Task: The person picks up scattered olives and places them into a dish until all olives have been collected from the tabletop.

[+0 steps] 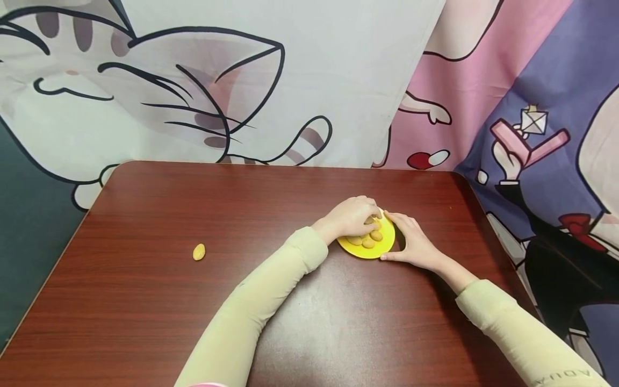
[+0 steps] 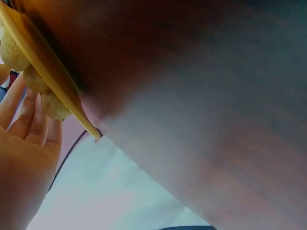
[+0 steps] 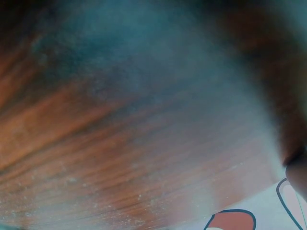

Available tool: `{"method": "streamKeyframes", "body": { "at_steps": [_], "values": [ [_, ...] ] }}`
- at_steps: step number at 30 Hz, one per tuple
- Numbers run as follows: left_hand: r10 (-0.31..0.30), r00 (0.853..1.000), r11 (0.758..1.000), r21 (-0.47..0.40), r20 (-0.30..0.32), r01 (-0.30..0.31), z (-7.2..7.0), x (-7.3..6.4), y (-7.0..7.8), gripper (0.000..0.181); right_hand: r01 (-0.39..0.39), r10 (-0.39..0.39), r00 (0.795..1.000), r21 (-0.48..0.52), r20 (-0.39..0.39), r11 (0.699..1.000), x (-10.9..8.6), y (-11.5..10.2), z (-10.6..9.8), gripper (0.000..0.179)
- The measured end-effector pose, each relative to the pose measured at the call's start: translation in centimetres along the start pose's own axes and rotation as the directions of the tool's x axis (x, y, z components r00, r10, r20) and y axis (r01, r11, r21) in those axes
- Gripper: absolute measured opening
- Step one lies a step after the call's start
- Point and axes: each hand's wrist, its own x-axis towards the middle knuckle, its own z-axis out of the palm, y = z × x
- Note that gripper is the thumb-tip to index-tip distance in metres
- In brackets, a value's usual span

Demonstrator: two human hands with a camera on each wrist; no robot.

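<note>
On the table toward the right sits a round yellow plate (image 1: 387, 244) with several small yellow oval pieces (image 1: 376, 235) on it. My left hand (image 1: 351, 216) comes over it from the left, its fingers bent down among the pieces; I cannot tell whether one is pinched. In the left wrist view the left hand (image 2: 29, 153) reaches up to the pieces (image 2: 55, 105) at the plate's rim (image 2: 57, 81). With thumb and fingers spread around the right edge, my right hand (image 1: 416, 244) holds the plate. A single yellow oval piece (image 1: 199, 252) lies far left on the table.
The dark reddish-brown wooden table (image 1: 159, 312) has rounded far corners. Behind it hangs a cloth with a cartoon cat (image 1: 169, 80), and a pink and purple printed cloth (image 1: 532, 80) runs down the right side. The right wrist view shows mostly blurred tabletop (image 3: 96, 158).
</note>
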Motion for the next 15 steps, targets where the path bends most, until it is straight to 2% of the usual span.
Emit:
{"method": "streamKeyframes", "body": {
  "at_steps": [8,15],
  "values": [
    [-0.016,0.999,0.999,-0.047,-0.040,0.014,-1.5,-1.4,-0.8,0.030,-0.005,0.005,1.000,-0.002,0.002,1.000,-0.2,-0.1,-0.1,0.112],
    [-0.060,0.996,0.997,-0.056,-0.067,0.056,-3.0,-3.6,-1.8,0.030,-0.026,0.026,1.000,-0.005,0.015,1.000,-0.1,-0.1,-0.1,0.113]
  ]
}}
